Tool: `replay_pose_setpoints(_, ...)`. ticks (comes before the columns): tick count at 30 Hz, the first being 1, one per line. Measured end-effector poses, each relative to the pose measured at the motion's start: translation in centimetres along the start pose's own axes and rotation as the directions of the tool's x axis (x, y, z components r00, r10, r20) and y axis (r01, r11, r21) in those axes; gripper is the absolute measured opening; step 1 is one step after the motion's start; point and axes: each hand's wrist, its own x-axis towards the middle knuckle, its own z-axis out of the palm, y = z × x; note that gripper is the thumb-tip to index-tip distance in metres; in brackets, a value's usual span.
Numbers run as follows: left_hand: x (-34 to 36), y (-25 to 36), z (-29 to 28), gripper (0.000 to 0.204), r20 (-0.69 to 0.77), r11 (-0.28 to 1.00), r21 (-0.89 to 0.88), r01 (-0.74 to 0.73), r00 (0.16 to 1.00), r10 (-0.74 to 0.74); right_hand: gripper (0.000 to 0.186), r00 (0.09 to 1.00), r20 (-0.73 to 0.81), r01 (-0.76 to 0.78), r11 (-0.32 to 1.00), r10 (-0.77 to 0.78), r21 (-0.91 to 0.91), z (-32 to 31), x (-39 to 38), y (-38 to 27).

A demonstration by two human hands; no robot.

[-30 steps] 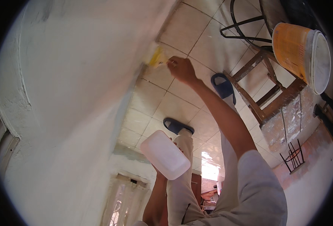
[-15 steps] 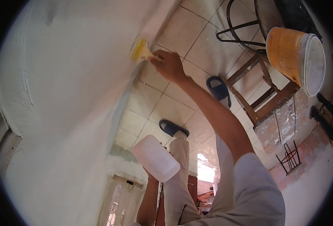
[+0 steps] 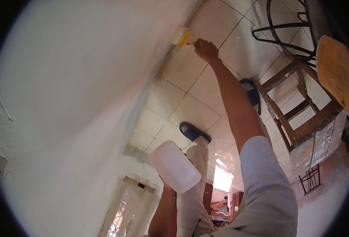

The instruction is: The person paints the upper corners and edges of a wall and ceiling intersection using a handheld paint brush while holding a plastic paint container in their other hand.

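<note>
Right hand [image 3: 206, 50] closed on the brush [image 3: 185, 38] handle, bristles at the wall's [image 3: 83, 79] lower edge; left hand [image 3: 165, 185] grips the white tub [image 3: 174, 166], mostly hidden — long reach could tip the tub — anything inside could spill onto the tiles [image 3: 194, 108]

Brush [image 3: 184, 38] now farther along wall [image 3: 79, 87]

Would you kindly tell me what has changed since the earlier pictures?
The right hand has moved the yellow tool farther forward along the foot of the wall. The view has shifted too, leaving less of the orange bucket visible. Nothing was grasped or released; the left hand still holds the white container.
</note>
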Motion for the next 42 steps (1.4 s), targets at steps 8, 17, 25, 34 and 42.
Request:
replay_pose_setpoints(8, -2.6, 0.3, -1.5, 0.095, -0.140, 0.999, 0.024, -0.038, 0.989, 0.041, 0.039, 0.997, 0.058, -0.055, 0.997, 0.052, 0.047, -1.4, 2.3, -2.3)
replay_pose_setpoints(17, -6.6, -1.1, 10.5, 0.102, 0.049, 0.995, 0.104, -0.014, 0.999, 0.008, 0.028, 0.978, -0.091, 0.207, 0.914, -0.187, 0.350, -13.5, -12.2, -17.3)
replay_pose_setpoints(25, -10.6, -1.6, 14.7, 0.091, 0.107, 0.984, 0.131, -0.121, 0.988, 0.108, 0.026, 0.924, -0.006, 0.304, 0.724, -0.382, 0.619, -29.5, -28.4, -27.9)
replay_pose_setpoints(34, -6.8, 2.1, 17.9, 0.078, 0.160, 0.939, 0.157, -0.305, 0.946, 0.280, 0.022, 0.906, 0.044, 0.390, 0.872, -0.420, 0.297, -40.1, -43.3, -24.9)
replay_pose_setpoints(42, -4.4, 0.2, 20.4, 0.079, 0.279, 0.931, 0.069, -0.359, 0.903, 0.328, 0.024, 0.805, 0.371, 0.533, 0.839, -0.463, -0.108, -43.7, -45.2, -32.2)
